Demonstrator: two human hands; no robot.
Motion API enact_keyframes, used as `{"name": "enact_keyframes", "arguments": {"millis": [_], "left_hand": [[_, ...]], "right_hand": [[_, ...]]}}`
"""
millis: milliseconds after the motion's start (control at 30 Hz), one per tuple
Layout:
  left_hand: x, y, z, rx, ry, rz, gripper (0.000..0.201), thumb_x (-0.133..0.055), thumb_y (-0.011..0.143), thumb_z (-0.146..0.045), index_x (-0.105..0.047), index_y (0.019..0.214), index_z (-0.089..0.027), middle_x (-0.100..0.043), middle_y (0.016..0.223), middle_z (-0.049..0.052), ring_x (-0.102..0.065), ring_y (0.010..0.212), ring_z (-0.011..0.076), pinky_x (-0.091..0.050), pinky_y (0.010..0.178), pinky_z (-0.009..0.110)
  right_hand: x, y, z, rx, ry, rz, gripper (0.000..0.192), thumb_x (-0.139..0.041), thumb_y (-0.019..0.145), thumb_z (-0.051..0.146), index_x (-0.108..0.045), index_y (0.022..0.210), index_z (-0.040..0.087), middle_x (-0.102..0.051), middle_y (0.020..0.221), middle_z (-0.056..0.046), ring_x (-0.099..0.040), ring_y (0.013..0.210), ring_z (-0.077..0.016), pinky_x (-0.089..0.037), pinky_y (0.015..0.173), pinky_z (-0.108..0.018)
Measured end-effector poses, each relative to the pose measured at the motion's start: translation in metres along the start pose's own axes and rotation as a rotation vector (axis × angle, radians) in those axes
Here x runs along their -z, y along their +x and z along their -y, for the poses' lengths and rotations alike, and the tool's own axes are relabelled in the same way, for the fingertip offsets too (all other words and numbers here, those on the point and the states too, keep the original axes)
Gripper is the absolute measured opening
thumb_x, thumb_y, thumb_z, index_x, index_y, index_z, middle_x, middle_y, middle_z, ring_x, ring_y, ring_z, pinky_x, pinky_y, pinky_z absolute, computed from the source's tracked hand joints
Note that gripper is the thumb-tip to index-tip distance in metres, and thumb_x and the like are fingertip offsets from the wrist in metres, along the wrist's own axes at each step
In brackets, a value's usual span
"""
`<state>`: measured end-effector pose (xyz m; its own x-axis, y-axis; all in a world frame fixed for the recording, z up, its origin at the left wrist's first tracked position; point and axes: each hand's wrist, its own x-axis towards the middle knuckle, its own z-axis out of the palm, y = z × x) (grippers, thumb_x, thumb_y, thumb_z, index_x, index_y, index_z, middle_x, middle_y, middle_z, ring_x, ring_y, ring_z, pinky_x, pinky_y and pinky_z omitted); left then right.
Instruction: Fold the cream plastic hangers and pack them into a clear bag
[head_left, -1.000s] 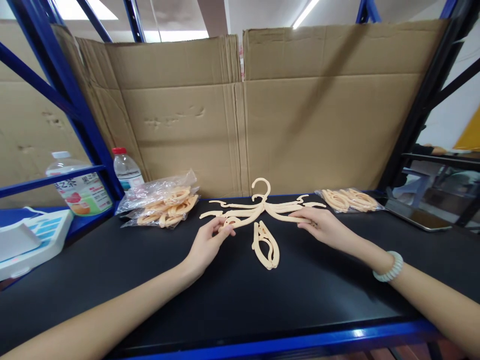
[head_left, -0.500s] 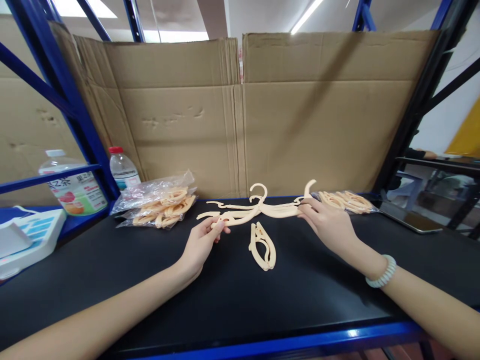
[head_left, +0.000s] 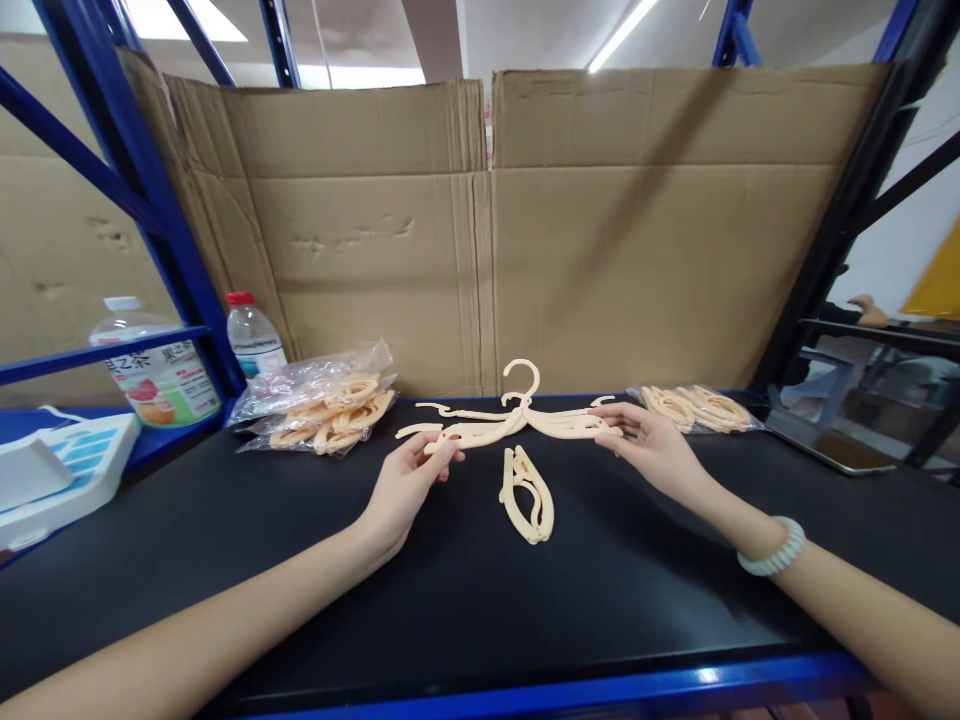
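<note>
The unfolded hanger (head_left: 517, 422) is laid left to right across the worktop (head_left: 465, 590). Its left arm is pinched by the left hand (head_left: 409, 480); its right arm is clasped by the right hand (head_left: 651, 447), each grip equally near.

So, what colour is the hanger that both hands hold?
Pale peach; the hanger shows best in the head view, against the black shelf.

The unfolded hanger (head_left: 517, 420) you held was smooth, pale peach plastic with a faint sheen, like the folded hanger (head_left: 527, 495). Your desk (head_left: 465, 590) was matt black, its rail glossy blue painted metal. Behind stood creased, rough brown cardboard (head_left: 480, 230); crinkled clear film bags (head_left: 315, 385) glistened.
</note>
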<state>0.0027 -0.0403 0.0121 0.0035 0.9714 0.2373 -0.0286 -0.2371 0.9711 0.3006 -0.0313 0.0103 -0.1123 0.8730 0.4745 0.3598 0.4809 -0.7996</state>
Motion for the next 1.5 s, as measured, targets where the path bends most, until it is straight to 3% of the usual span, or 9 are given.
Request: {"name": "enact_keyframes", "arguments": {"millis": [267,433,533,667,800,933,1000,1300,1500], "left_hand": [[-0.005,-0.005,-0.005,0.182,-0.294,0.039,0.03,-0.084,0.06,-0.03,-0.068,0.077,-0.013,-0.063,0.076,0.001,-0.059,0.073,0.0102,-0.048,0.073,0.022],[-0.006,-0.009,-0.01,0.144,-0.289,0.054,0.024,-0.083,0.062,-0.027,-0.069,0.076,-0.013,-0.065,0.077,0.002,-0.06,0.072,0.0112,-0.049,0.073,0.023],[-0.006,-0.009,-0.01,0.132,-0.271,0.038,0.025,-0.083,0.061,-0.029,-0.07,0.077,-0.013,-0.067,0.081,0.004,-0.061,0.073,0.0123,-0.05,0.073,0.024],[-0.009,-0.011,-0.01,0.134,-0.249,0.106,0.025,-0.08,0.065,-0.032,-0.069,0.08,-0.015,-0.068,0.085,0.003,-0.064,0.079,0.014,-0.051,0.076,0.025],[-0.015,-0.018,-0.012,0.113,-0.138,0.21,0.024,-0.077,0.07,-0.034,-0.069,0.08,-0.015,-0.067,0.082,0.003,-0.062,0.072,0.0118,-0.052,0.067,0.022],[-0.02,-0.025,-0.014,0.089,-0.041,0.268,0.027,-0.074,0.072,-0.038,-0.07,0.086,-0.015,-0.068,0.085,0.004,-0.063,0.074,0.0144,-0.053,0.063,0.022],[-0.021,-0.026,-0.015,0.084,-0.028,0.259,0.029,-0.074,0.072,-0.039,-0.069,0.087,-0.015,-0.069,0.087,0.005,-0.064,0.077,0.0161,-0.054,0.065,0.024],[-0.019,-0.026,-0.014,-0.031,-0.041,0.145,0.025,-0.077,0.069,-0.031,-0.065,0.084,-0.015,-0.067,0.082,0.002,-0.062,0.067,0.0125,-0.052,0.059,0.022],[-0.02,-0.029,-0.011,-0.15,0.006,0.284,0.025,-0.072,0.076,-0.026,-0.063,0.098,-0.016,-0.067,0.092,0.004,-0.064,0.082,0.0144,-0.054,0.076,0.026]], "right_hand": [[-0.007,-0.004,0.011,-0.074,0.377,-0.062,0.035,-0.065,0.077,0.034,-0.064,0.109,0.02,-0.053,0.068,0.001,-0.049,0.062,-0.0135,-0.045,0.057,-0.029],[-0.01,-0.006,0.012,-0.02,0.312,-0.111,0.029,-0.057,0.08,0.033,-0.064,0.106,0.022,-0.055,0.079,-0.003,-0.049,0.064,-0.0146,-0.045,0.058,-0.03],[-0.011,-0.008,0.011,0.028,0.272,-0.197,0.029,-0.053,0.083,0.035,-0.056,0.11,0.024,-0.052,0.078,-0.001,-0.048,0.062,-0.0141,-0.046,0.058,-0.03],[-0.019,-0.011,0.017,-0.004,0.379,-0.226,0.035,-0.058,0.082,0.038,-0.04,0.111,0.03,-0.048,0.077,0.003,-0.049,0.058,-0.0121,-0.047,0.054,-0.028],[-0.033,-0.016,0.026,-0.034,0.502,-0.087,0.03,-0.066,0.08,0.037,-0.04,0.09,0.027,-0.051,0.076,0.005,-0.051,0.056,-0.0099,-0.047,0.051,-0.024],[-0.041,-0.025,0.035,0.029,0.455,0.324,0.018,-0.063,0.085,0.034,-0.049,0.082,0.022,-0.056,0.079,0.001,-0.057,0.069,-0.0118,-0.05,0.061,-0.025],[-0.043,-0.029,0.039,0.029,0.428,0.455,0.014,-0.061,0.087,0.033,-0.053,0.086,0.021,-0.058,0.082,0.0,-0.058,0.073,-0.0125,-0.05,0.066,-0.027],[-0.041,-0.032,0.048,0.089,0.339,0.547,0.03,-0.054,0.091,0.034,-0.063,0.118,0.023,-0.055,0.104,-0.005,-0.058,0.075,-0.0099,-0.052,0.074,-0.029],[-0.043,-0.036,0.049,0.097,0.339,0.604,0.035,-0.055,0.091,0.028,-0.058,0.126,0.025,-0.049,0.103,-0.004,-0.057,0.081,-0.0103,-0.052,0.077,-0.028]]}}
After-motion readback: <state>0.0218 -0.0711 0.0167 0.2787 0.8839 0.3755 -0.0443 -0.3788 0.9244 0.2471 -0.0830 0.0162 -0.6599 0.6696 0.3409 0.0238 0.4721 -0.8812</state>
